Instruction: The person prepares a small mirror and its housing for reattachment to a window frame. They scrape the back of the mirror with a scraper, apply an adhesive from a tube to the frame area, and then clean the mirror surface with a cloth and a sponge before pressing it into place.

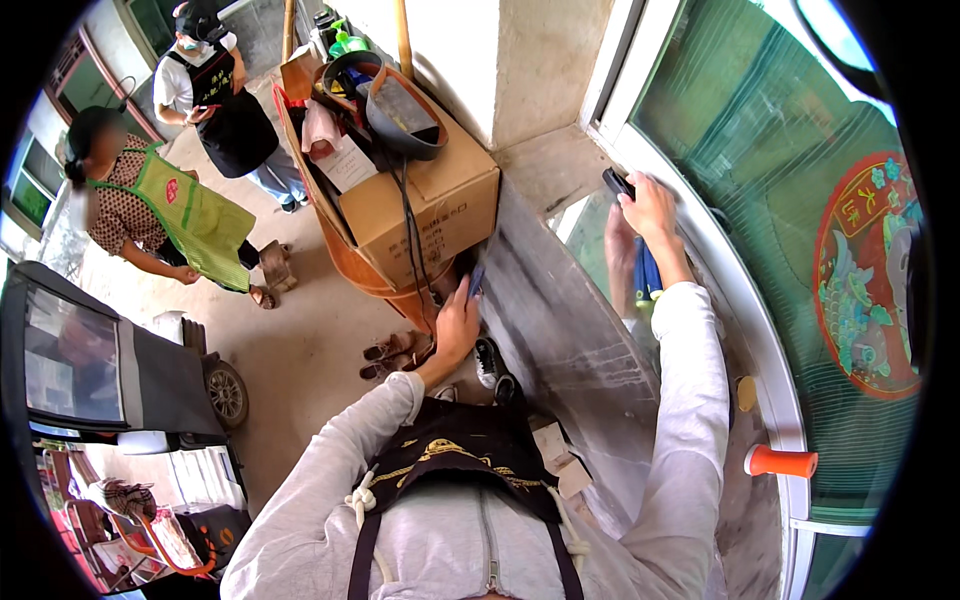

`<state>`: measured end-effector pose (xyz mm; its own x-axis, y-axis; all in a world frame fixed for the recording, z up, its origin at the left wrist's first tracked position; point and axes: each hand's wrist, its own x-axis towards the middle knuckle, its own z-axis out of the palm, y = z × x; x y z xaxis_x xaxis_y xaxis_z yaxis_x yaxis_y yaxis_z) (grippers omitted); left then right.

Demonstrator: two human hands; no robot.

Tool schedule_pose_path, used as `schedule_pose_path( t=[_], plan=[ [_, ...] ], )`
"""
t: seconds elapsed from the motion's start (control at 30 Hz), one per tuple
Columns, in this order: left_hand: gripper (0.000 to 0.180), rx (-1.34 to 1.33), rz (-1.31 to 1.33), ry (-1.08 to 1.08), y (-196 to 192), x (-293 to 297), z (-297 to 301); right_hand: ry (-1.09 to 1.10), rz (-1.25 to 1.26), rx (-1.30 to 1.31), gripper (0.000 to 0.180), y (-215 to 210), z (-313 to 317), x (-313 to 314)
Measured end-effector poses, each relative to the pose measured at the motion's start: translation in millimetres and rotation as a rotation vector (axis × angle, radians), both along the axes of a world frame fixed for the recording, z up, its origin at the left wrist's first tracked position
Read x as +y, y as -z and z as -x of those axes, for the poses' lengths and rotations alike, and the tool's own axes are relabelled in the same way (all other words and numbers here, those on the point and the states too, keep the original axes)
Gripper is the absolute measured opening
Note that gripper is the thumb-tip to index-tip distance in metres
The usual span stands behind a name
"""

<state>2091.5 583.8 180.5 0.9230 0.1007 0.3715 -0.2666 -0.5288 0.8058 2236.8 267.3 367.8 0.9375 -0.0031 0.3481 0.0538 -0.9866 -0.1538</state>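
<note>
My right hand (652, 212) is closed around a small black object (618, 183) above the ledge by the window; its kind does not show. Beneath it lies a shiny mirror-like pane (590, 238) that reflects the hand. Close to my right wrist is a pair of dark blue handles (648, 275) with light tips. Lower and to the left, my left hand (457, 325) grips a slim, dark bluish object (477, 280), partly hidden by the fingers. That hand is beside the cardboard box (425, 235) and its hanging black cable (410, 220).
The box carries a grey-and-orange container (405, 110) and stands on an orange stool (355, 260). An orange cylinder (780, 461) is on the sill by the green window (780, 200). Two people (225, 100) stand at the far left. Shoes (395, 355) and a dark vehicle (150, 370) are left.
</note>
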Motion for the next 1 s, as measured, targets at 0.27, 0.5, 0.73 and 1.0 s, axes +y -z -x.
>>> schedule_pose_path(
  t=[0.27, 0.5, 0.73, 1.0],
  plan=[
    [0.041, -0.258, -0.008, 0.148, -117, 12, 12, 0.015, -0.024, 0.004, 0.034, 4, -1, -7],
    [0.027, -0.359, -0.399, 0.336, -220, -2, -106, 0.067, -0.036, 0.034, 0.034, -8, 5, 3],
    [0.010, -0.270, -0.945, 0.409, -274, -72, -199, 0.100, -0.088, 0.041, 0.031, -9, 8, 5],
    [0.024, -0.081, -1.024, 0.663, -307, -42, -224, 0.051, -0.087, -0.031, 0.027, -1, 5, 10]
  ],
)
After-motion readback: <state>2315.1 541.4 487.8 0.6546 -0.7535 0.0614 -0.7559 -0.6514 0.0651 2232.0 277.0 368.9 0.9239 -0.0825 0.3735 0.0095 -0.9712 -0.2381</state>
